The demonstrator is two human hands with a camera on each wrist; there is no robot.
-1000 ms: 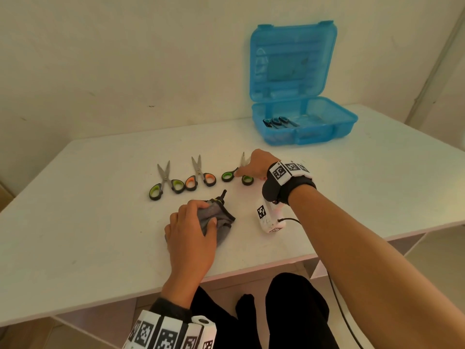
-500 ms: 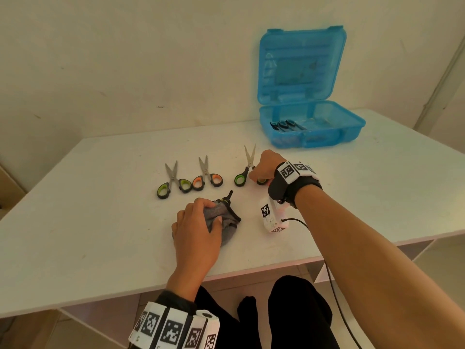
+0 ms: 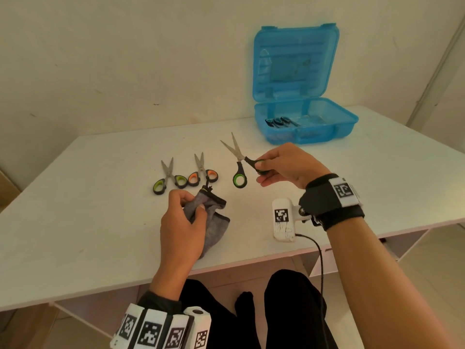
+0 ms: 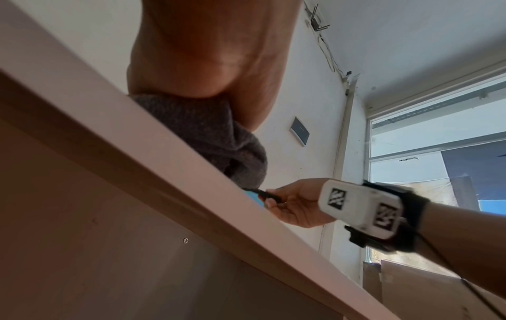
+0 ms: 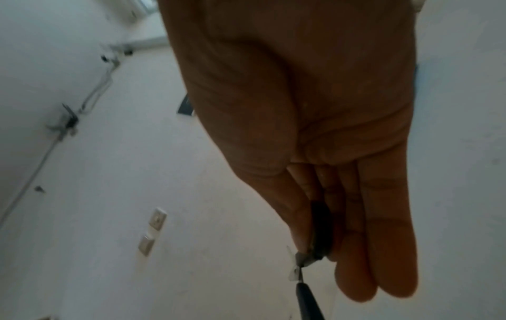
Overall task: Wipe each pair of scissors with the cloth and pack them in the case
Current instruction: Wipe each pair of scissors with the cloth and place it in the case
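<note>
My right hand [image 3: 281,165] pinches one handle of a pair of green-handled scissors [image 3: 237,161] and holds it lifted above the table, blades spread and pointing away. The same dark handle [image 5: 321,229] shows between thumb and fingers in the right wrist view. My left hand [image 3: 183,222] grips a grey cloth [image 3: 214,222] near the table's front edge; the cloth [image 4: 208,138] bulges under the palm in the left wrist view. Two more pairs lie flat: a green-handled pair [image 3: 169,178] and an orange-handled pair [image 3: 203,171]. The blue case [image 3: 327,132] stands open at the back right with dark-handled scissors [image 3: 280,121] inside.
The white table [image 3: 75,222] has its front edge close to my body, with my legs below it. A white tracker block [image 3: 283,219] with a cable hangs from my right wrist over the table. The case lid [image 3: 294,64] stands upright against the wall.
My right hand has lifted the rightmost green-handled scissors off the table and drawn it toward me. My left hand has gathered and raised part of the cloth.
</note>
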